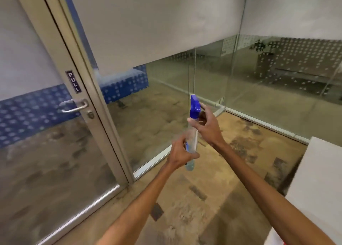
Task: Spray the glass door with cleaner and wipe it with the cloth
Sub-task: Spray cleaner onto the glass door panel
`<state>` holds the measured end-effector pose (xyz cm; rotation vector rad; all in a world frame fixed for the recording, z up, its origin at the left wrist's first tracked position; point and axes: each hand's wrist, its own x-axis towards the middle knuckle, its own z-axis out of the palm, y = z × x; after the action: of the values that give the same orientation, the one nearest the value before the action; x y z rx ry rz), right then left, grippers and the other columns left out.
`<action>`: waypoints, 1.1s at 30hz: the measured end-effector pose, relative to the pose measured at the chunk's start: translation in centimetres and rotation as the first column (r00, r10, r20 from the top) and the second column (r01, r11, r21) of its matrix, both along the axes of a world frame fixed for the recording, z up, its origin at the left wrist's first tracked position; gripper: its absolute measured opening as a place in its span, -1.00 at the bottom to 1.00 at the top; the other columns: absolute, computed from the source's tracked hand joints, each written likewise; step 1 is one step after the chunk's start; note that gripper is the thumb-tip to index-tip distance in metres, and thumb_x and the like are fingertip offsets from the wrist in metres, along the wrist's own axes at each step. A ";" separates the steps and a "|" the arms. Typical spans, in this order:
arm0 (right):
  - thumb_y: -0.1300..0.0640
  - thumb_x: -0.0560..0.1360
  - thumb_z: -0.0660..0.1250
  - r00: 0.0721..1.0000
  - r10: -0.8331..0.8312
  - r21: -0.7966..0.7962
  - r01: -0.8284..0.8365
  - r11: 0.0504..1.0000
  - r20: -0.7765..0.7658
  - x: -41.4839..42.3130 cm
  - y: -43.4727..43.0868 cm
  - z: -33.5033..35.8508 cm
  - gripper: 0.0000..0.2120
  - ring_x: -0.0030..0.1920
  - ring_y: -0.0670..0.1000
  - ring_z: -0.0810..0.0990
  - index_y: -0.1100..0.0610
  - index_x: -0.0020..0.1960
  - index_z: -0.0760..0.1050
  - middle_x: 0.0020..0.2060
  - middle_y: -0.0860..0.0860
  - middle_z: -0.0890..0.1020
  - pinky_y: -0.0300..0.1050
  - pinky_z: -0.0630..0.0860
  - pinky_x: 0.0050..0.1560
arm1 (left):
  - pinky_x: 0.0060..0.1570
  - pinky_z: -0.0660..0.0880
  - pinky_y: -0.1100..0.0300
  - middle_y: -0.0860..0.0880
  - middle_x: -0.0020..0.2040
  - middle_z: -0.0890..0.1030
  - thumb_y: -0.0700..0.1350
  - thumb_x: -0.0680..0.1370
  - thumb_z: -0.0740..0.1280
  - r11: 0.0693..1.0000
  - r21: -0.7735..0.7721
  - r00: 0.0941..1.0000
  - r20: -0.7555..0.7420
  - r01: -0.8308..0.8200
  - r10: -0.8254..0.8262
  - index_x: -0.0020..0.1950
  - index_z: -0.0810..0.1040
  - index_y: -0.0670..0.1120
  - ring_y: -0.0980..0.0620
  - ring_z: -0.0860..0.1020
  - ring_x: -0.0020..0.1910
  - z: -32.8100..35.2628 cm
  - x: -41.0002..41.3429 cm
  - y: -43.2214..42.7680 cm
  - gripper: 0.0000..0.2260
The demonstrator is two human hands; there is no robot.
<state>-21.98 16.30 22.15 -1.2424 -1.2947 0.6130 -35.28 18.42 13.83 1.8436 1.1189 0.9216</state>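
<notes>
A clear spray bottle (192, 139) with a blue trigger head (194, 106) stands upright in front of me, over the carpet. My left hand (180, 152) is wrapped around its lower body. My right hand (208, 124) grips it just under the blue head, fingers touching the nozzle. The glass door (46, 152) in a grey metal frame stands at the left, with a lever handle (74, 106) and a PULL label (73, 81). It appears closed. No cloth is in view.
Fixed glass panels (166, 96) run from the door frame to the right and meet a corner. A white surface (318, 185) stands at the right edge. Patterned brown carpet (203, 198) covers the floor below my arms.
</notes>
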 end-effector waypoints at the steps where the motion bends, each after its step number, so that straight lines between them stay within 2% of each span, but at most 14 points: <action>1: 0.20 0.46 0.51 0.999 0.043 0.001 -0.043 0.999 0.001 -1.6 0.8 0.3 -0.34 -0.04 -0.06 0.65 0.13 0.49 0.33 0.07 0.07 0.66 -0.34 0.54 0.00 | -0.02 0.59 -0.07 -0.12 0.02 0.64 0.03 0.11 0.52 1.000 0.008 1.000 0.008 -0.025 0.025 0.14 0.54 -0.05 -0.11 0.61 -0.04 0.2 -1.8 0.3 -0.39; 4: 0.18 0.43 0.55 0.989 0.142 0.012 -0.143 0.990 0.038 -6.4 3.0 1.3 -0.47 -0.12 -0.11 0.64 0.15 0.35 0.48 -0.04 0.01 0.68 -0.24 0.57 -0.02 | -0.09 0.59 0.07 -0.07 0.03 0.64 -0.03 0.18 0.52 0.995 0.063 0.996 0.057 -0.076 0.072 0.21 0.50 0.09 0.03 0.61 -0.08 0.8 -7.0 1.1 -0.40; 6: 0.18 0.41 0.56 0.976 0.203 0.032 -0.206 0.978 0.076 -10.0 4.5 1.4 -0.68 -0.23 -0.19 0.60 0.13 0.11 0.57 -0.19 -0.07 0.67 -0.28 0.54 -0.09 | -0.14 0.56 0.26 0.07 -0.03 0.63 -0.08 0.23 0.52 0.992 0.063 0.992 0.071 -0.107 0.103 0.28 0.49 0.08 0.24 0.60 -0.13 1.2 -10.9 1.7 -0.38; 8: 0.20 0.40 0.57 0.967 0.240 0.047 -0.245 0.968 0.084 -13.6 5.6 1.6 -0.74 -0.28 -0.25 0.58 0.09 0.02 0.58 -0.25 -0.15 0.66 -0.36 0.53 -0.13 | -0.06 0.53 0.41 0.20 0.01 0.61 -0.12 0.29 0.53 0.990 0.059 0.990 0.078 -0.125 0.120 0.38 0.44 0.08 0.37 0.59 -0.07 1.6 -14.4 2.2 -0.32; 11: 0.20 0.38 0.58 0.953 0.287 0.082 -0.295 0.952 0.094 -19.3 7.1 1.9 -0.72 -0.30 -0.30 0.58 -0.02 0.00 0.57 -0.32 -0.25 0.67 -0.37 0.54 -0.14 | 0.22 0.53 0.26 0.10 0.20 0.62 -0.12 0.33 0.58 0.984 0.029 0.979 0.109 -0.178 0.174 0.45 0.41 -0.02 0.21 0.60 0.15 2.3 -20.1 2.7 -0.29; 13: 0.20 0.37 0.59 0.939 0.330 0.103 -0.339 0.935 0.092 -23.0 7.8 2.4 -0.70 -0.31 -0.31 0.57 0.00 0.00 0.57 -0.33 -0.28 0.66 -0.37 0.52 -0.15 | 0.28 0.52 0.14 0.02 0.22 0.63 -0.09 0.36 0.59 0.972 0.032 0.965 0.129 -0.233 0.227 0.39 0.48 -0.08 0.11 0.61 0.19 2.5 -23.7 2.8 -0.37; 16: 0.20 0.35 0.60 0.924 0.375 0.131 -0.382 0.915 0.074 -28.1 8.7 2.9 -0.67 -0.33 -0.31 0.53 0.05 0.03 0.57 -0.35 -0.25 0.63 -0.40 0.50 -0.18 | 0.23 0.54 0.13 -0.03 0.15 0.68 -0.09 0.39 0.58 0.935 0.021 0.917 0.203 -0.354 0.343 0.28 0.56 -0.13 0.07 0.64 0.14 3.1 -28.4 2.6 -0.50; 19: 0.20 0.34 0.61 0.904 0.427 0.124 -0.427 0.896 0.029 -32.7 9.4 3.5 -0.59 -0.32 -0.31 0.54 0.16 0.13 0.59 -0.28 -0.18 0.64 -0.38 0.50 -0.17 | 0.11 0.54 0.29 -0.01 0.06 0.70 -0.14 0.47 0.51 0.888 0.031 0.860 0.270 -0.458 0.434 0.17 0.61 -0.12 0.18 0.65 0.03 3.9 -32.6 2.0 -0.70; 21: 0.17 0.34 0.62 0.890 0.456 0.125 -0.453 0.883 0.005 -35.5 9.6 4.2 -0.56 -0.30 -0.30 0.57 0.14 0.18 0.59 -0.23 -0.16 0.67 -0.40 0.50 -0.16 | 0.10 0.52 0.32 -0.02 0.06 0.70 -0.17 0.53 0.43 0.855 0.055 0.828 0.288 -0.516 0.481 0.16 0.61 -0.14 0.18 0.64 0.02 4.4 -35.3 1.5 -0.78; 24: 0.17 0.37 0.59 0.852 0.524 0.130 -0.518 0.845 -0.013 -39.5 10.5 5.1 -0.61 -0.18 -0.23 0.63 0.05 0.15 0.58 -0.16 -0.14 0.71 -0.37 0.52 -0.10 | 0.08 0.53 0.32 0.00 0.05 0.69 -0.11 0.54 0.31 0.758 0.111 0.743 0.330 -0.643 0.582 0.19 0.60 -0.13 0.27 0.62 -0.01 5.4 -39.0 1.4 -0.75; 26: 0.16 0.40 0.57 0.818 0.574 0.107 -0.568 0.816 -0.032 -42.2 11.2 5.6 -0.60 -0.05 -0.10 0.67 0.14 0.20 0.57 -0.03 0.01 0.72 -0.25 0.56 0.02 | 0.11 0.51 0.31 0.10 0.03 0.67 -0.04 0.55 0.27 0.653 0.134 0.654 0.338 -0.746 0.677 0.21 0.59 -0.05 0.33 0.59 0.00 6.1 -41.5 1.7 -0.73; 28: 0.16 0.42 0.56 0.796 0.604 0.104 -0.598 0.795 -0.042 -44.7 12.1 5.9 -0.54 -0.05 -0.11 0.65 0.21 0.27 0.53 0.01 0.03 0.69 -0.24 0.54 0.03 | 0.15 0.42 0.32 0.13 0.09 0.65 0.04 0.56 0.23 0.552 0.195 0.585 0.293 -0.811 0.756 0.26 0.55 0.01 0.31 0.56 0.05 6.9 -44.0 2.2 -0.68; 30: 0.17 0.44 0.54 0.780 0.622 0.102 -0.614 0.782 -0.071 -47.2 13.1 6.1 -0.50 -0.06 -0.15 0.62 0.22 0.32 0.48 0.02 0.02 0.66 -0.26 0.52 0.05 | 0.22 0.31 0.36 0.06 0.28 0.59 0.08 0.58 0.20 0.475 0.261 0.533 0.233 -0.840 0.814 0.37 0.48 0.03 0.20 0.51 0.21 7.6 -46.8 3.0 -0.62; 33: 0.14 0.49 0.49 0.741 0.666 0.112 -0.657 0.746 -0.086 -50.8 15.0 6.6 -0.53 0.05 -0.14 0.60 0.16 0.34 0.43 0.07 -0.02 0.63 -0.27 0.51 0.18 | 0.42 0.19 0.25 -0.01 0.54 0.32 0.09 0.61 0.19 0.414 0.329 0.493 0.208 -0.849 0.845 0.51 0.33 0.02 0.08 0.30 0.50 8.5 -51.2 4.8 -0.53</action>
<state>-72.73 31.29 28.72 -0.6325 -1.6426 1.1185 -86.50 23.24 22.37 1.4527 2.0732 1.8534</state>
